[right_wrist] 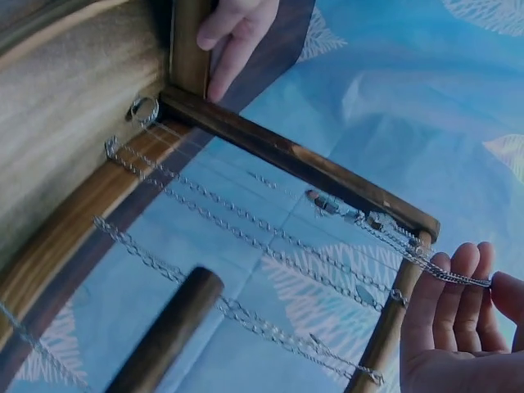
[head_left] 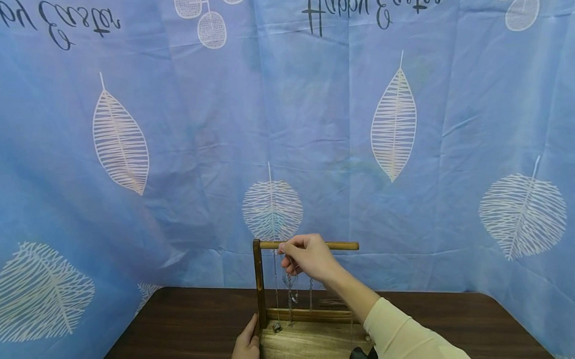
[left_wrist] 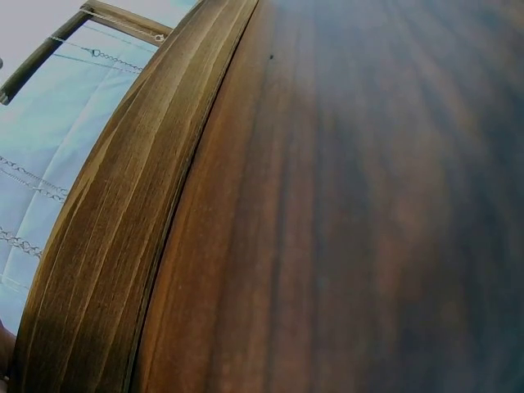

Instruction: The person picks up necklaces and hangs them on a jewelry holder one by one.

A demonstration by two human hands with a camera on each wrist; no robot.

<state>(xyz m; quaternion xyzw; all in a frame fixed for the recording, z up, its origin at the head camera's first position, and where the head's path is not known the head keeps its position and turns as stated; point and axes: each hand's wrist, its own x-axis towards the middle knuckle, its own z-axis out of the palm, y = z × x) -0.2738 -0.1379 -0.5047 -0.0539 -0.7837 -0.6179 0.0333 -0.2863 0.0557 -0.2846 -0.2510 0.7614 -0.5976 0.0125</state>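
My right hand (head_left: 310,258) is at the top bar (head_left: 343,246) of a wooden jewelry stand, close to its left post (head_left: 259,284). In the right wrist view, thumb and index finger pinch a silver chain (right_wrist: 458,278), which runs to the bar's corner. Other silver chains (right_wrist: 246,237) hang from the bar; a thin one bears a ring-like piece (right_wrist: 146,109) by the tray. Low on the left, my left hand (head_left: 246,348) rests against the outside of the stand's wooden tray (head_left: 305,345), its fingers fairly straight. The left wrist view shows mostly the tray's side (left_wrist: 123,213).
The stand is on a dark brown table (head_left: 192,313). A blue cloth (head_left: 318,122) with white leaf prints hangs behind it. Beside the right sleeve is a black object (head_left: 359,357). A dark wooden rod (right_wrist: 168,332) juts into the right wrist view from below.
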